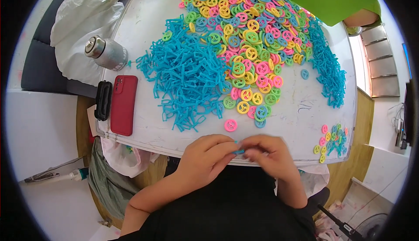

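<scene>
Blue plastic piece [238, 152]: held at the fingertips, just in from the table's near edge, about midway along it. Mostly covered by fingers; exact shape not readable.

Grip: left hand [208, 157] pinches the piece narrowly between thumb and forefinger. Right hand [271, 156] has its fingertips curled in at the other end, thumb and forefinger slightly parted; cannot tell whether they clamp or only touch.

Supply: loose heap of blue pieces [187, 66] left of the middle of the white table [283, 118]; heap of coloured wheels [251, 38] behind it, toward the far edge. One pink wheel [231, 125] lies apart, flat, just beyond the hands. Small mixed cluster [335, 146] of wheels and blue pieces at the near right corner.

Step (judged): two-handed fine work on one piece, probably turning or fitting it. No wheel visible in the fingers.

Next move (judged): calls for a steady left pinch while the right fingertips line up, then light, even pressure; slipping looks the main risk.
</scene>
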Action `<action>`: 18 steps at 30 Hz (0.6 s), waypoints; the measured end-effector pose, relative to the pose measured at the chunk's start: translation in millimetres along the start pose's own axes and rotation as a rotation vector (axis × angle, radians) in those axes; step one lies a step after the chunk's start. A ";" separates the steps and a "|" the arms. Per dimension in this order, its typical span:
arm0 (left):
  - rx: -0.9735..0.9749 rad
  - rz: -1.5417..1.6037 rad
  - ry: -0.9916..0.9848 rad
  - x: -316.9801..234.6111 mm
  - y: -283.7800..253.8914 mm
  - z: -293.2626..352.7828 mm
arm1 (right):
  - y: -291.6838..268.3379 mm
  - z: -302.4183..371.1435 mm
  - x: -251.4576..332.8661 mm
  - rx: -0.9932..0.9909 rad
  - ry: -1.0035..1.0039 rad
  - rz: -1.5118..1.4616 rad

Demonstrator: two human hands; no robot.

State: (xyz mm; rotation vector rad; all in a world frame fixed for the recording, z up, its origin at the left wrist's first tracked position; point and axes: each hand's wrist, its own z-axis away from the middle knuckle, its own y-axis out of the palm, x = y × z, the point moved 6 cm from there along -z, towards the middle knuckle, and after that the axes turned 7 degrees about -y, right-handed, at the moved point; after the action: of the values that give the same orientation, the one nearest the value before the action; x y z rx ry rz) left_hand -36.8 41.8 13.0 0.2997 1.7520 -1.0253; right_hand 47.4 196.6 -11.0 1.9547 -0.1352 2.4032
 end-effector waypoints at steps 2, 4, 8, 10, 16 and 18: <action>-0.020 0.001 -0.021 2.5 -1.8 1.4 | -37.6 -4.7 13.9 -0.365 -0.187 0.568; -0.041 -0.001 -0.042 6.5 -3.7 2.2 | -55.5 -17.9 25.9 -0.465 -0.227 0.691; -0.137 -0.057 0.025 7.8 -7.8 1.3 | -46.8 -30.8 14.3 -0.363 -0.260 0.859; -0.161 -0.069 0.030 9.3 -10.1 2.0 | -42.5 -32.2 15.1 -0.360 -0.315 0.925; -0.195 -0.065 -0.001 16.2 -15.4 0.3 | -52.3 -22.7 6.8 -0.369 -0.190 0.538; -0.177 -0.009 -0.012 13.9 -16.9 -2.5 | -53.7 -10.2 3.6 -0.427 -0.064 -0.176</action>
State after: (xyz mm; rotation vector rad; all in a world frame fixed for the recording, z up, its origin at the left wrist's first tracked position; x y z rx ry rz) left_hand -55.0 29.8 9.6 0.1739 1.8205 -0.8693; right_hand 41.4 251.0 -7.3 1.7634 -0.4205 1.9998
